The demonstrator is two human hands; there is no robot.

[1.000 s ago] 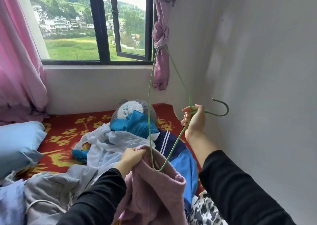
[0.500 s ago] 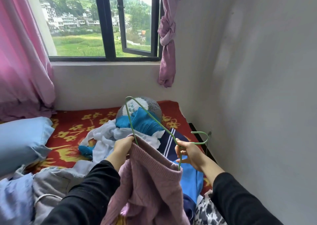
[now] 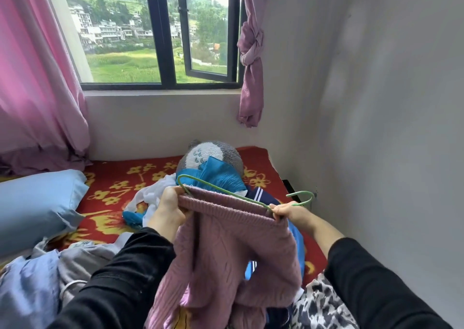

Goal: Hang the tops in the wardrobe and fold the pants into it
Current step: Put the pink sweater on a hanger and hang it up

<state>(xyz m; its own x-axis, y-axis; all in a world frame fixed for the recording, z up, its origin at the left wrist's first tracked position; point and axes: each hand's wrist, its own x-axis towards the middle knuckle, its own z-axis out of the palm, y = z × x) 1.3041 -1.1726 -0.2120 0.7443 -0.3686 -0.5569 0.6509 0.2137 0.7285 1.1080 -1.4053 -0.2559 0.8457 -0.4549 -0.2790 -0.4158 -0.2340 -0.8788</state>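
A mauve knitted sweater (image 3: 226, 251) hangs in front of me over the bed. My left hand (image 3: 168, 208) grips the left end of its ribbed edge. A thin green wire hanger (image 3: 221, 190) lies partly inside that edge, one shoulder loop and the hook sticking out. My right hand (image 3: 288, 212) pinches the hanger's neck together with the right end of the edge. More clothes lie on the bed: a white garment (image 3: 148, 198), a teal pleated piece (image 3: 221, 175), a blue and navy striped garment (image 3: 258, 195). No wardrobe is in view.
A grey plush toy (image 3: 213, 153) sits at the back of the red flowered bedspread (image 3: 120, 178). A blue pillow (image 3: 37, 203) lies left, grey and blue clothes (image 3: 62, 266) near left, a spotted fabric (image 3: 319, 301) near right. A white wall stands close on the right.
The hanger came down from upright at curtain height to nearly level, and slid further into the sweater's edge. Both hands lowered and now stretch the edge between them.
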